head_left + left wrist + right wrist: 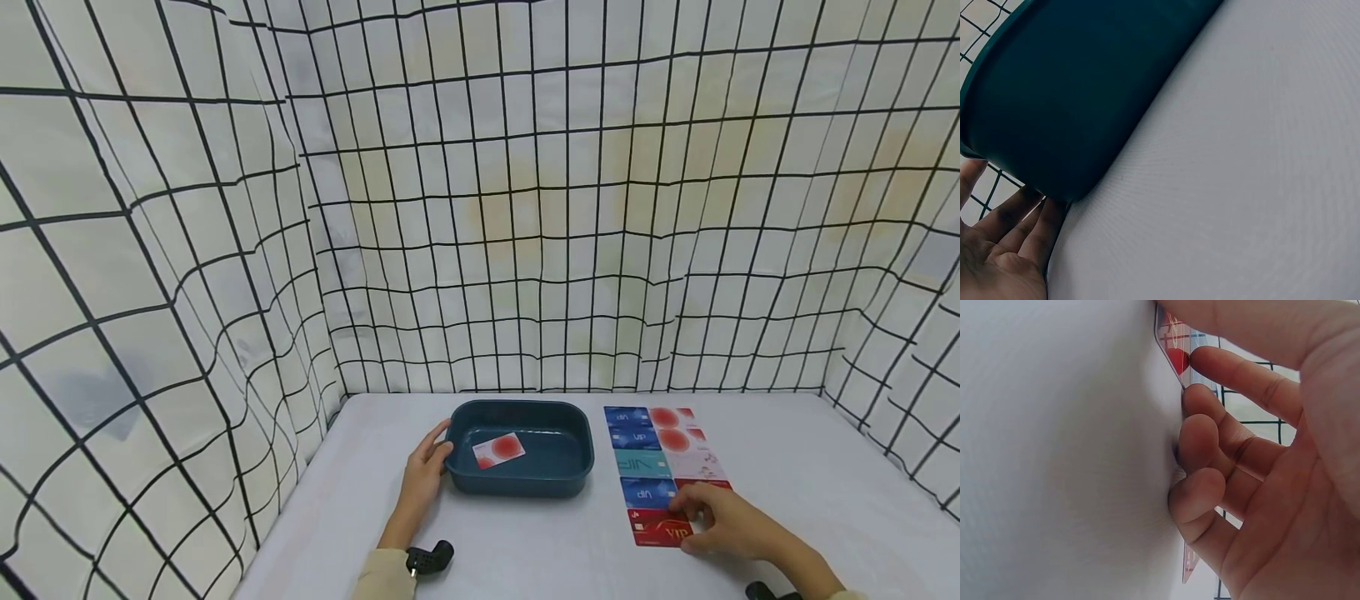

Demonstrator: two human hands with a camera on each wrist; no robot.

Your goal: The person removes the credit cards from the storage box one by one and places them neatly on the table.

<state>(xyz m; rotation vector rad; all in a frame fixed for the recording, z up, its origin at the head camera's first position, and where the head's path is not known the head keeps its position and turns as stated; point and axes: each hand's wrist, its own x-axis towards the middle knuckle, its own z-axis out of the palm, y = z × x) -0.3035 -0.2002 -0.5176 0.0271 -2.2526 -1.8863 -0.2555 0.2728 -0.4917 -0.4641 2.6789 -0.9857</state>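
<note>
My left hand rests at the left end of a dark teal tray, fingers against its outer side and rim. The left wrist view shows those fingers reaching along the tray's end wall. Inside the tray lies a white card with red circles. At the right, my right hand pinches the right end of a red VIP card, thumb at its near edge and index finger at its far edge. The right wrist view shows the remaining fingers curled down close to the table.
Two columns of cards lie right of the tray: blue cards and a teal card on the left, white-and-red cards, a pink card and a partly covered red card on the right. Black-lined white netting encloses the white table.
</note>
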